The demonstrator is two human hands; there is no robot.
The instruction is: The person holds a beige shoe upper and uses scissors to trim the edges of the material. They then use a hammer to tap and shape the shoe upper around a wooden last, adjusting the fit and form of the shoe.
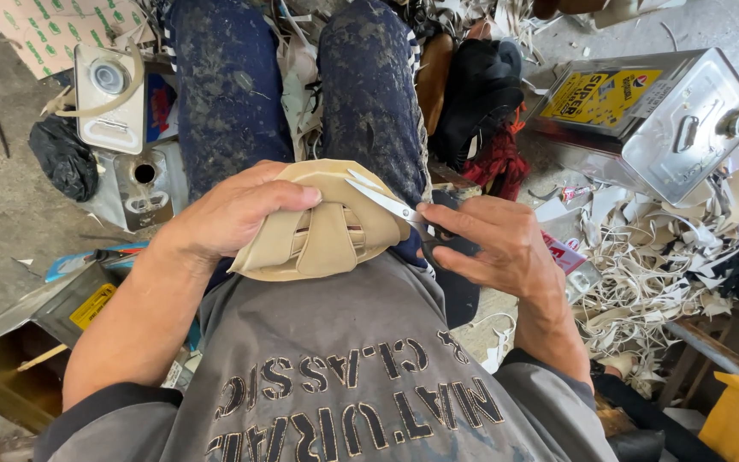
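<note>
Trimming step in hand — your left hand [233, 214] grips the tan shoe upper [322, 231] over your lap; your right hand [493, 248] pinches scissors [387, 204], blades parted at its top edge. Next cut likely needs a steady edge — rotate piece toward blades.

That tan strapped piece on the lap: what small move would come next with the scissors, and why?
Probably a short snip along the top edge of the tan strapped piece. The left hand grips it on the lap, and the right hand holds the scissors with blades parted right at that edge. Pale offcuts lie nearby.
</note>
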